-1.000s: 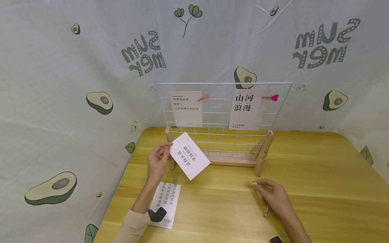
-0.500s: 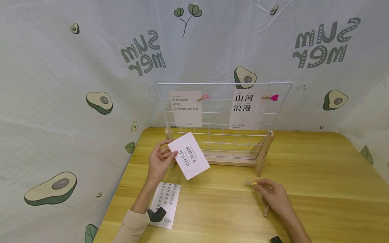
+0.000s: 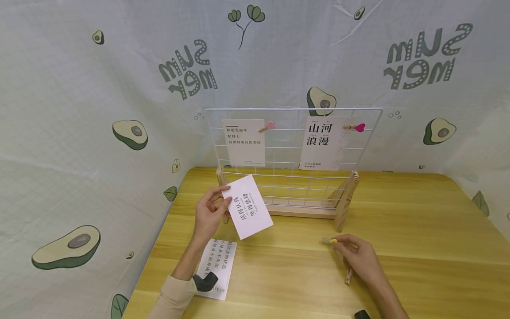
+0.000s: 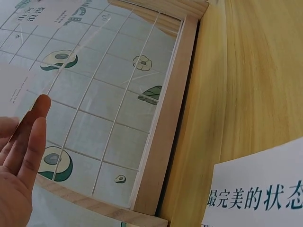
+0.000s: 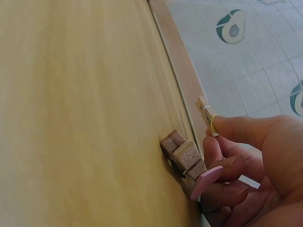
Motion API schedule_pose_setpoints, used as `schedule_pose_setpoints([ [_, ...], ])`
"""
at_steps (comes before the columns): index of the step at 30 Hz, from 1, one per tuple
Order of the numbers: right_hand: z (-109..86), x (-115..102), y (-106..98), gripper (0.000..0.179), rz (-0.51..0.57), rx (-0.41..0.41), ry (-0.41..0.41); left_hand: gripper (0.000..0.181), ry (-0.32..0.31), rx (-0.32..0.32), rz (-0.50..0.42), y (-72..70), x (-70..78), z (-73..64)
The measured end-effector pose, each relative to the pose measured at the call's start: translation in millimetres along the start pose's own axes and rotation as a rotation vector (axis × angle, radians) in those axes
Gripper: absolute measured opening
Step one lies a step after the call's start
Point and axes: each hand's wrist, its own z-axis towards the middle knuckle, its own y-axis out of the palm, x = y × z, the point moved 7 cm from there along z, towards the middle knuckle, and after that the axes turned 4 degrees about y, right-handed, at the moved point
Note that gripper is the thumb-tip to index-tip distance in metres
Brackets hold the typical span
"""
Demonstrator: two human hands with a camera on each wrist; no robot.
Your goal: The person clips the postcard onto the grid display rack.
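My left hand pinches a white card by its left corner, thumb on the printed face. The card is tilted, its writing turned sideways, in front of the left part of a white wire grid rack with a wooden base. Low over the table, my right hand pinches a small wooden clothespin with a yellow trim between thumb and forefinger. A second clothespin, with a pink piece on its end, is by the curled lower fingers; whether they hold it, I cannot tell.
Two cards, a left one and a right one, hang on the grid under heart clothespins. Another printed card lies on the wooden table under my left forearm. Behind hangs an avocado-print cloth.
The card in my left hand has turned slightly and dipped, and my left thumb has shifted from its edge onto its face. My right hand has stayed in place.
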Motion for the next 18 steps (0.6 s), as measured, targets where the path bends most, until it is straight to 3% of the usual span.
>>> schedule_pose_setpoints([
  [6, -0.4, -0.2, 0.0, 0.030, 0.003, -0.003, 0.006, 0.067, -0.031, -0.116, -0.028, 9.4, 0.7, -1.2],
  [10, -0.4, -0.6, 0.1, 0.030, -0.003, -0.002, 0.008, 0.076, -0.029, -0.148, -0.023, 12.3, 3.1, -2.4],
  [13, -0.4, -0.9, -0.1, 0.030, -0.006, -0.001, 0.007, 0.071, -0.042, -0.127, 0.005, 11.6, 3.9, -2.7],
  [18, -0.8, -0.6, -0.2, 0.030, -0.015, 0.000, 0.005, 0.049, -0.058, -0.030, 0.057, 4.9, 3.5, -1.5],
])
